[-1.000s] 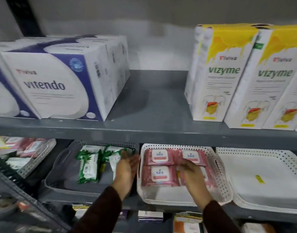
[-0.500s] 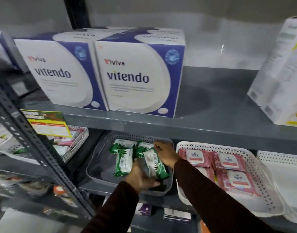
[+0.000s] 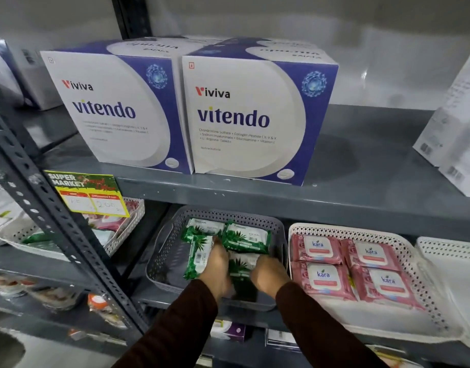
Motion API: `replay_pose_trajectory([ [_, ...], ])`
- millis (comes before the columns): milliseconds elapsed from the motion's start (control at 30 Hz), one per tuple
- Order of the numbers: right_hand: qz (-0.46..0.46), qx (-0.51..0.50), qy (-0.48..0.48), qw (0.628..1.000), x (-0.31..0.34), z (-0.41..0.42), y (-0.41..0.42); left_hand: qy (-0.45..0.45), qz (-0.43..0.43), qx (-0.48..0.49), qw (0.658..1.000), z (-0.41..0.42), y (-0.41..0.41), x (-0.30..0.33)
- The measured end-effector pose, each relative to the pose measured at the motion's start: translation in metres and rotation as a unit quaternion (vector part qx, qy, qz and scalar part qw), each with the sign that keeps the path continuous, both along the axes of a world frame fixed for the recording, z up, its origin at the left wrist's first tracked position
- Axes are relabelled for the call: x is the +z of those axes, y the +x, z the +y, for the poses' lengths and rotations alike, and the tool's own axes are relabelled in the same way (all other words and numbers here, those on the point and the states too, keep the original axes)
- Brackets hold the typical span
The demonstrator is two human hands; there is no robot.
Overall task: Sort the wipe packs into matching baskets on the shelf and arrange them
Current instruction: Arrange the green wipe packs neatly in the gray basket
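Both hands, the left hand and right hand, grip green leaf-printed wipe packs in the grey basket, pink packs filling the white basket at three o'clock.

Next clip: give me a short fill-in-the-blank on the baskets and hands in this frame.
1. Both hands, left hand and right hand, are in the ____ basket.
2. The packs there are ____ and white.
3. The white basket holds ____ pink Kara packs.

Missing: grey; green; four
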State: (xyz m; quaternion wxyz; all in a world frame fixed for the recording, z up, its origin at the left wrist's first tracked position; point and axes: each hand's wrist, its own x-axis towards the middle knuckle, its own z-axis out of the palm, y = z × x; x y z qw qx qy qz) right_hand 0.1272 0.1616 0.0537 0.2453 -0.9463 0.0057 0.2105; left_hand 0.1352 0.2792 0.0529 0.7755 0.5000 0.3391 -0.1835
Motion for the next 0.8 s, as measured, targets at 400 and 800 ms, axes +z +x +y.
replay_pose_trajectory([
  [400,-0.064,-0.052,0.131,0.988,-0.006,0.005,0.008,0.205,-0.062,0.051,0.976,0.086,0.001,-0.032],
  [800,0.280,-0.248,0.499,0.782,-0.020,0.086,0.005,0.565,-0.169,-0.287,0.755,0.108,0.026,-0.009],
])
